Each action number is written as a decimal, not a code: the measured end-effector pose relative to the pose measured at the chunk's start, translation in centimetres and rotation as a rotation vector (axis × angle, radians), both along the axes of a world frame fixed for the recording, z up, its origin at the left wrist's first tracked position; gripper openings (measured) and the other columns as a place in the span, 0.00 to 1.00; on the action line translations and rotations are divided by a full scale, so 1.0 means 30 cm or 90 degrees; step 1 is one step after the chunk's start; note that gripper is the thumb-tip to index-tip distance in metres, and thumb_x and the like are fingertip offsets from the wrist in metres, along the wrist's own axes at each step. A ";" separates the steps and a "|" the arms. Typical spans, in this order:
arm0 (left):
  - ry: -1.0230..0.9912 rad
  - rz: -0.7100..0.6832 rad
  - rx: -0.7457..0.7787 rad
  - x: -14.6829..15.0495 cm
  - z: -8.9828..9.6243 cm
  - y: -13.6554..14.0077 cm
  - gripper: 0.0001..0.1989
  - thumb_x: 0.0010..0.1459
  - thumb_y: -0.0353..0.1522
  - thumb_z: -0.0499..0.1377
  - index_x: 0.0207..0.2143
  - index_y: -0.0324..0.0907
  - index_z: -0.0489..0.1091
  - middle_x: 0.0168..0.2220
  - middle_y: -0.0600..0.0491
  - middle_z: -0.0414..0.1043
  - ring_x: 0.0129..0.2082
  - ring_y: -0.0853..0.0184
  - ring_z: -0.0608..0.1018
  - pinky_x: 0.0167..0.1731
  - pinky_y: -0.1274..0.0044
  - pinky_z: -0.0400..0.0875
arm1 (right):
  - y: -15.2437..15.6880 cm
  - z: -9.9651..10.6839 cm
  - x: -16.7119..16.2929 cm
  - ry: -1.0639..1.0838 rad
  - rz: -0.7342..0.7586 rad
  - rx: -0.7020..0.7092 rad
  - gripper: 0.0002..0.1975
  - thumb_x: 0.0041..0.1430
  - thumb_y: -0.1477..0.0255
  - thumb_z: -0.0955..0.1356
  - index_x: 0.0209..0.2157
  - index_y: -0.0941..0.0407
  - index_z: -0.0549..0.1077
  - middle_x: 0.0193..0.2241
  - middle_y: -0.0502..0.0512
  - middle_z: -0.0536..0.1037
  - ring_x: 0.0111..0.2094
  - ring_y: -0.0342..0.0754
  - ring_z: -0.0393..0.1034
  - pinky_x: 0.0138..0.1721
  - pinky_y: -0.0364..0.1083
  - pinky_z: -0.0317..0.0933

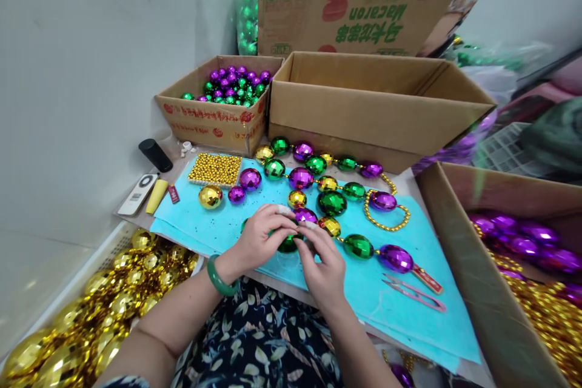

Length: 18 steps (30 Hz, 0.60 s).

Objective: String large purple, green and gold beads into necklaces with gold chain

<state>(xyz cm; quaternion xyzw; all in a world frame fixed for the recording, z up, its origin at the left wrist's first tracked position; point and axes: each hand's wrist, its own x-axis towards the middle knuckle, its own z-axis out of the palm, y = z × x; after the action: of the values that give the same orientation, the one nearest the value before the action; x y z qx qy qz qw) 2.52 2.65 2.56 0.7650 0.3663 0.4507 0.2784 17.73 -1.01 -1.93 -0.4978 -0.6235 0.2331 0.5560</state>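
My left hand and my right hand meet over the blue cloth, fingertips pinched together on a bead string beside a dark green bead. The thread between the fingers is too fine to make out, and the fingers partly cover the green bead. White wraps show on some fingertips. Just beyond lie a purple bead and a gold bead. The string runs right through a green bead to a purple bead. Pink thread snips rest to the right.
Behind are strung rows of beads, a box of purple and green beads and a large carton. A tray of small gold beads stands left. Gold beads fill a white crate; another carton borders the right side.
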 end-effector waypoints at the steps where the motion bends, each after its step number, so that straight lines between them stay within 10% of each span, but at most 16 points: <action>1: 0.010 -0.003 0.019 0.000 0.002 -0.001 0.08 0.60 0.31 0.56 0.34 0.43 0.75 0.41 0.49 0.75 0.44 0.63 0.74 0.46 0.68 0.67 | 0.010 0.007 -0.007 -0.003 0.001 0.013 0.09 0.57 0.73 0.67 0.38 0.51 0.78 0.40 0.58 0.77 0.42 0.52 0.72 0.39 0.50 0.67; 10: -0.100 -0.021 0.016 -0.017 0.050 0.004 0.07 0.60 0.32 0.57 0.39 0.47 0.74 0.48 0.49 0.71 0.50 0.62 0.72 0.50 0.66 0.67 | 0.065 0.003 -0.031 0.032 0.082 -0.048 0.05 0.59 0.71 0.65 0.33 0.52 0.74 0.32 0.55 0.77 0.33 0.48 0.71 0.36 0.48 0.67; 15: 0.105 -0.060 -0.086 -0.014 -0.030 0.036 0.33 0.49 0.38 0.66 0.57 0.48 0.60 0.60 0.44 0.59 0.61 0.52 0.61 0.58 0.56 0.57 | 0.091 0.039 -0.017 0.297 0.095 -0.210 0.10 0.60 0.61 0.64 0.36 0.53 0.66 0.24 0.49 0.73 0.20 0.41 0.66 0.17 0.40 0.59; 18: 0.246 -0.065 -0.122 0.008 -0.108 0.035 0.31 0.47 0.40 0.67 0.54 0.47 0.63 0.59 0.44 0.59 0.60 0.50 0.61 0.58 0.53 0.55 | 0.087 0.085 -0.017 0.390 0.137 -0.259 0.13 0.57 0.59 0.67 0.35 0.54 0.65 0.17 0.44 0.67 0.16 0.39 0.61 0.14 0.37 0.53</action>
<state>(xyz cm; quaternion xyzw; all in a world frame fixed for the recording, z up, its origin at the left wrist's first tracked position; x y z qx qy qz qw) 2.77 3.69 -0.68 0.8247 0.4151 0.2441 0.2967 17.22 1.60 0.60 -0.4368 -0.4185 0.5470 0.5786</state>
